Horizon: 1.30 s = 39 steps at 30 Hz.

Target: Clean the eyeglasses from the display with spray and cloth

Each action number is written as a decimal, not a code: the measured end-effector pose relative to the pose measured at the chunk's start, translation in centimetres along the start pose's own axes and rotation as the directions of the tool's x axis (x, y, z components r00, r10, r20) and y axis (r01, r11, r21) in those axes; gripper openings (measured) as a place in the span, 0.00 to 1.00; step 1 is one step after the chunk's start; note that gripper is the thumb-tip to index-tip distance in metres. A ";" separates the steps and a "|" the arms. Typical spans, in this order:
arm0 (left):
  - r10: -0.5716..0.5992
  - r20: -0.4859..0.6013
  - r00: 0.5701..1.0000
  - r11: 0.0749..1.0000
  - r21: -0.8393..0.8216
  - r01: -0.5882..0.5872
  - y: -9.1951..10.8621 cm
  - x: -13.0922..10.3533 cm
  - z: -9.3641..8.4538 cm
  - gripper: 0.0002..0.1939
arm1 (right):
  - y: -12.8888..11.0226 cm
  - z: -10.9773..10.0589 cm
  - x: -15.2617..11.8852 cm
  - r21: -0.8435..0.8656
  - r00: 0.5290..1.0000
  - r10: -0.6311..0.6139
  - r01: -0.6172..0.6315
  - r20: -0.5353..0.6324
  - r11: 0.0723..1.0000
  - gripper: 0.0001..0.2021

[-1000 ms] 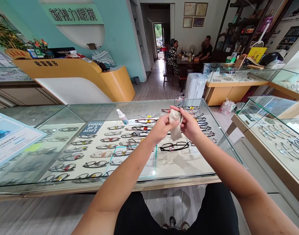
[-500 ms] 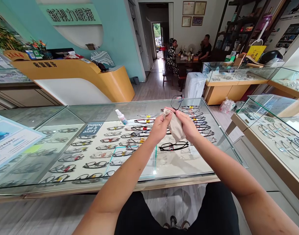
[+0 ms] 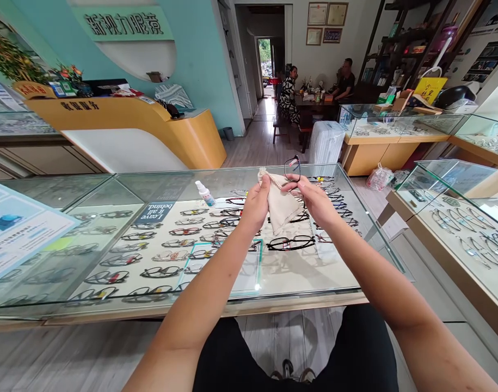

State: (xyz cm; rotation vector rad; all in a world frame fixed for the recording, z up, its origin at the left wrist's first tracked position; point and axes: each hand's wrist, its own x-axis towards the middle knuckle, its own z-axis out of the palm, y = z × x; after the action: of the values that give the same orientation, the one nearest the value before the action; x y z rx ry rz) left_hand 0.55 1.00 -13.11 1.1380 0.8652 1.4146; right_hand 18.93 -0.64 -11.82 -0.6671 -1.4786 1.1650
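My left hand [image 3: 257, 202] pinches a beige cloth [image 3: 280, 207] that hangs down between my hands, above the glass display case. In my right hand [image 3: 314, 200] is a pair of dark-framed glasses [image 3: 293, 169], gripped low, with one lens rim standing up above the fingers. The cloth's right part lies close to the right fingers; whether they touch it I cannot tell. Below the hands, black-framed glasses [image 3: 290, 243] lie near the case's front part. To the left stands a white spray bottle [image 3: 204, 194].
Rows of glasses fill the display case [image 3: 297, 298] under my arms. A printed sheet [image 3: 24, 231] juts in at the left. Another glass case [image 3: 456, 228] stands at the right. Two people sit at a table [image 3: 314, 102] in the back.
My hands have moved apart. The cloth, bunched between both hands before, now hangs more spread from my left hand, and the glasses in my right hand have turned slightly.
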 end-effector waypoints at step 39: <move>-0.019 0.018 1.000 0.998 0.057 0.018 1.9 1.2 -1.9 0.39 | -0.1 -0.3 -0.1 -0.143 0.953 0.131 -0.094 0.274 0.985 0.22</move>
State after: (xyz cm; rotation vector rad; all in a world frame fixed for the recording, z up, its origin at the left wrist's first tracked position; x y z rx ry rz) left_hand -1.81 2.07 -11.62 1.1814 0.9060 1.3702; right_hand 19.31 -0.67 -11.80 -0.7020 -1.7883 1.3022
